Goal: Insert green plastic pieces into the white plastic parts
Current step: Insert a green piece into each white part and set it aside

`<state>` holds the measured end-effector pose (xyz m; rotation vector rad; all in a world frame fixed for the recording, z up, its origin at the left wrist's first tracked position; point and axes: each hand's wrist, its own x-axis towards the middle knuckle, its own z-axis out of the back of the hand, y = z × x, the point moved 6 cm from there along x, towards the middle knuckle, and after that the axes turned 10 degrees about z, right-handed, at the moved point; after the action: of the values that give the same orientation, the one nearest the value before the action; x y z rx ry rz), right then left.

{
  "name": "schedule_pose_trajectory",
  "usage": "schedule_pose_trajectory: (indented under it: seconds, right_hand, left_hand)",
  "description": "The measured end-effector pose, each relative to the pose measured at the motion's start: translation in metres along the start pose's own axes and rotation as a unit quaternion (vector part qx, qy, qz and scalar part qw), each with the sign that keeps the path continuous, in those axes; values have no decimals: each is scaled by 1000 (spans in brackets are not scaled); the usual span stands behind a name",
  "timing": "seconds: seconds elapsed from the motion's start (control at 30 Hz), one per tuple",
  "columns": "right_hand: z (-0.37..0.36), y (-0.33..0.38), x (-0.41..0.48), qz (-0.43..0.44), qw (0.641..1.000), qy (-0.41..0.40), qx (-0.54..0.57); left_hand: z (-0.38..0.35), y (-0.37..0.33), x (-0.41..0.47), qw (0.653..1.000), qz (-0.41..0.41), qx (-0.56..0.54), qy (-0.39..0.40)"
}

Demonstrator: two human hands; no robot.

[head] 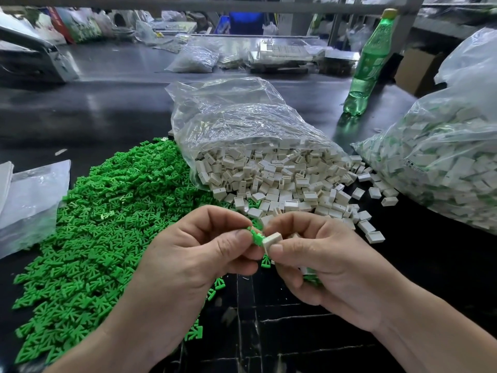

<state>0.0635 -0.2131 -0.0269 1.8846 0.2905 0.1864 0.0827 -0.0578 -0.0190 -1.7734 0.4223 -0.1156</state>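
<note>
My left hand (193,254) pinches a small green plastic piece (255,236) between thumb and forefinger. My right hand (320,262) pinches a white plastic part (271,241) and also cups more pieces in its palm. The green piece's tip meets the white part's open end, just above the table's front. A big heap of green pieces (102,219) lies to the left. White parts (282,184) spill from an open clear bag (236,114) behind my hands.
A large clear bag of white parts with green inside (443,162) fills the right side. A green soda bottle (368,60) stands at the back right. Flat plastic bags (29,195) lie at the left edge. More bags and bins crowd the far bench.
</note>
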Motion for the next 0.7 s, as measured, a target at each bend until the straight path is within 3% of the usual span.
schedule_pose_trajectory:
  seconds: [0.2,0.37,0.7]
  right_hand:
    - [3,-1,0,15,1000,-21,4]
    - [7,0,1,36,995,-50,-82]
    - [-6,-3,-6,83,953,55,-285]
  left_hand:
    - [-1,2,0,1000,1,18,11]
    - [3,3,-2,998,-8,53,-32]
    - [-4,-1,-5,990,-45,126,-38]
